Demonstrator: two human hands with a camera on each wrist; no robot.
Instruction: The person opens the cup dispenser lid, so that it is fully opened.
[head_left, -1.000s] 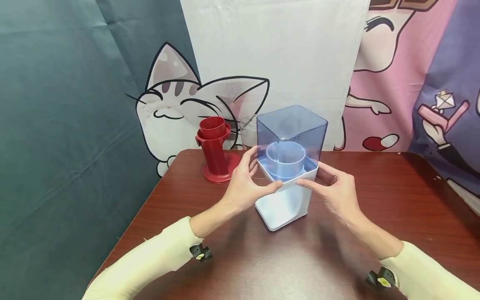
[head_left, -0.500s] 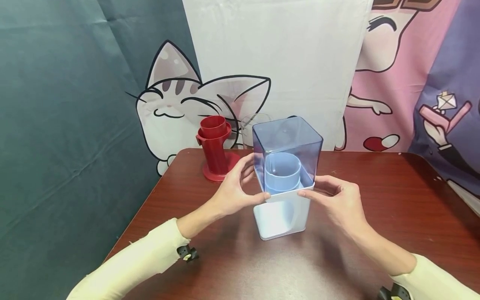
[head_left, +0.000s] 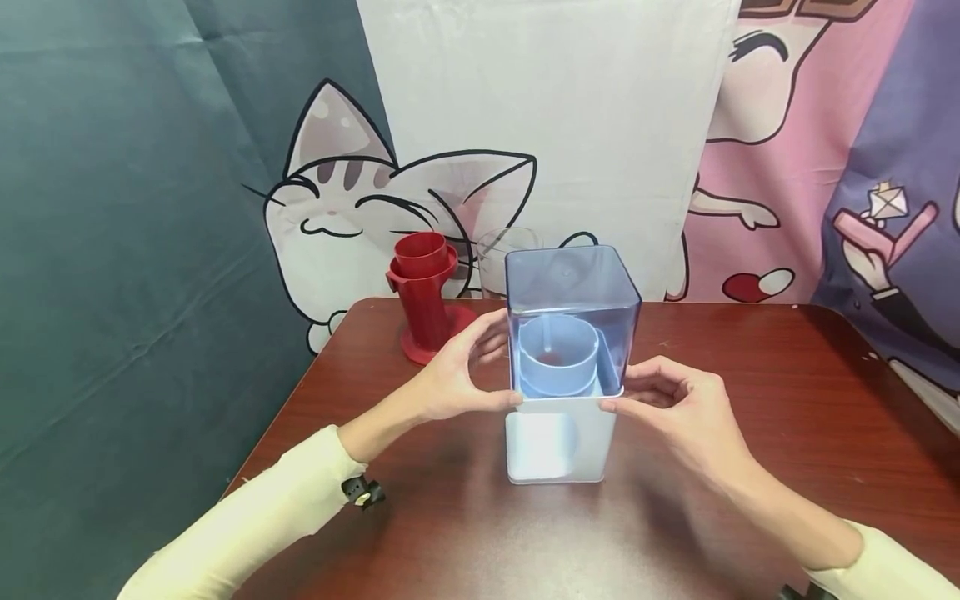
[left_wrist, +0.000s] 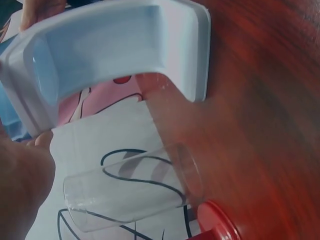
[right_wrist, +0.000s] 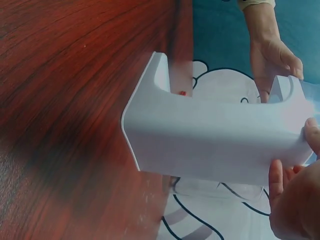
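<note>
A white C-shaped stand (head_left: 562, 442) with a see-through blue square box top (head_left: 573, 279) stands upright in front of me; a pale blue round cup-like ring (head_left: 558, 354) shows inside the box. My left hand (head_left: 461, 371) holds its left side just below the box, thumb at the front corner and fingers along the side. On the opposite side my right hand (head_left: 686, 400) grips the same rim, thumb in front. The right wrist view has the stand's white back (right_wrist: 200, 135), its base right at the tabletop. In the left wrist view its open hollow (left_wrist: 105, 50) faces the camera.
Behind my left hand stands a red tube-shaped holder (head_left: 423, 304) on a round base. A clear cylinder (left_wrist: 132, 187) is beside it, partly hidden by the box in the head view. The brown wooden table (head_left: 765, 400) ends at a printed cloth backdrop (head_left: 600, 125).
Both hands have brought the stand lower and toward me, and turned it so its front faces me squarely. The red holder and clear cylinder stay in place.
</note>
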